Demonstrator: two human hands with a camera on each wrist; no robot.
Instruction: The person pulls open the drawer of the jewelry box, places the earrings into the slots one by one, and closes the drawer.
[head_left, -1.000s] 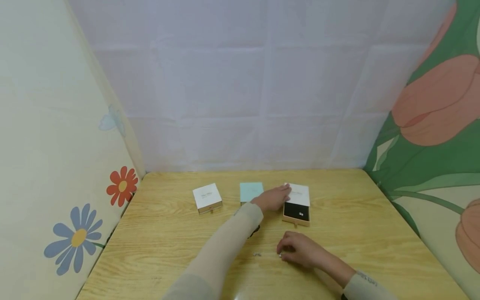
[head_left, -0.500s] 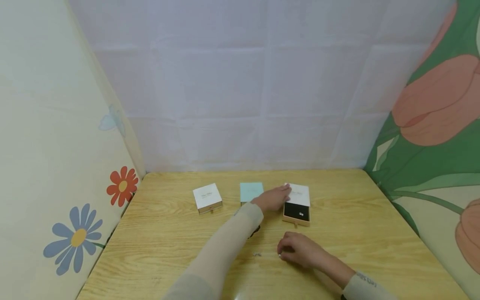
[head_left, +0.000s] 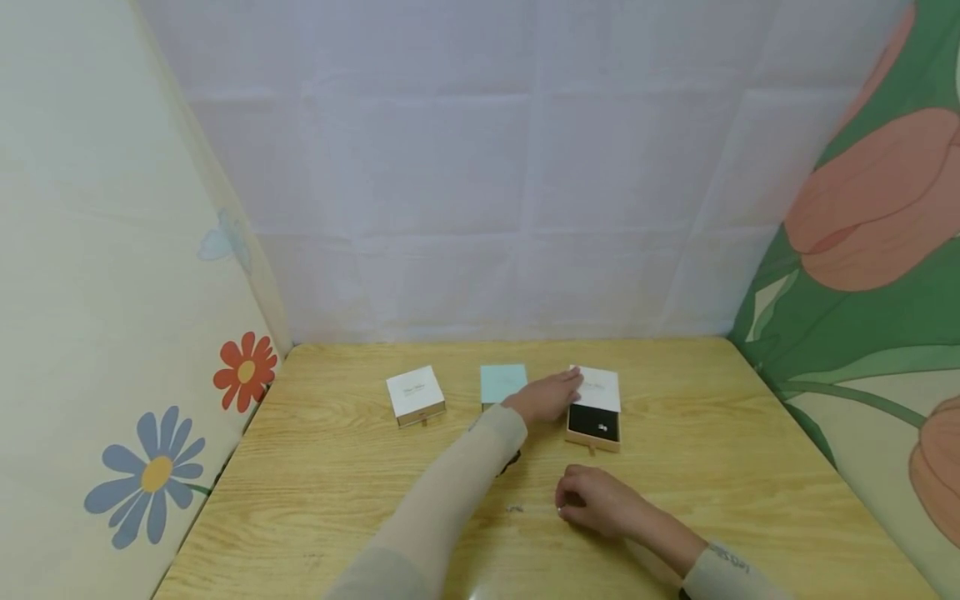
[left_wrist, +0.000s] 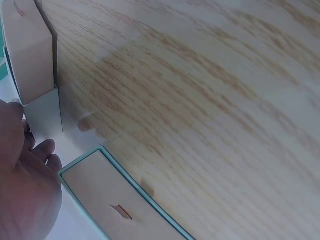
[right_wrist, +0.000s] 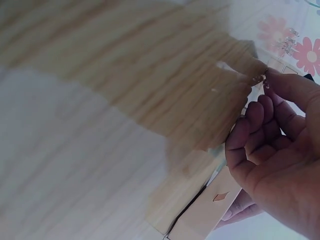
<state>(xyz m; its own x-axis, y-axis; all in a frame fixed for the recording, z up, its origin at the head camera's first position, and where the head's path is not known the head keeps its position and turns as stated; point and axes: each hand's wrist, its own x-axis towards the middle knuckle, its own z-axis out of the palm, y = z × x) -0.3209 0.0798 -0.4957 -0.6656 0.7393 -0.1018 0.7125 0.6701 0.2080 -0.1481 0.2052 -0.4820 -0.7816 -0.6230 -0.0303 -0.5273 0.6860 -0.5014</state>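
My left hand (head_left: pixel 549 397) rests its fingers on the white cover of the right-hand jewellery box (head_left: pixel 600 385). The box's drawer (head_left: pixel 581 419) is pulled out toward me, with a small silver jewellery piece (head_left: pixel 602 427) on its black lining. In the left wrist view, the fingers lie beside the box's side wall (left_wrist: pixel 42 117). Nearer me, my right hand (head_left: pixel 600 502) pinches a tiny sparkling silver jewellery piece (right_wrist: pixel 265 82) between thumb and forefinger, just over the table. To its left lies another small silver piece (head_left: pixel 513 508).
A closed pale-blue box (head_left: pixel 501 382) stands behind my left wrist, partly hidden by the hand and sleeve. Another closed white box (head_left: pixel 415 394) stands farther left. The wooden table (head_left: pixel 712 467) ends at a white cloth backdrop (head_left: pixel 420 192), with flowered cloths on both sides.
My right hand has shifted very slightly toward me and right, still pinching the silver piece. The left hand and the boxes stay in place.
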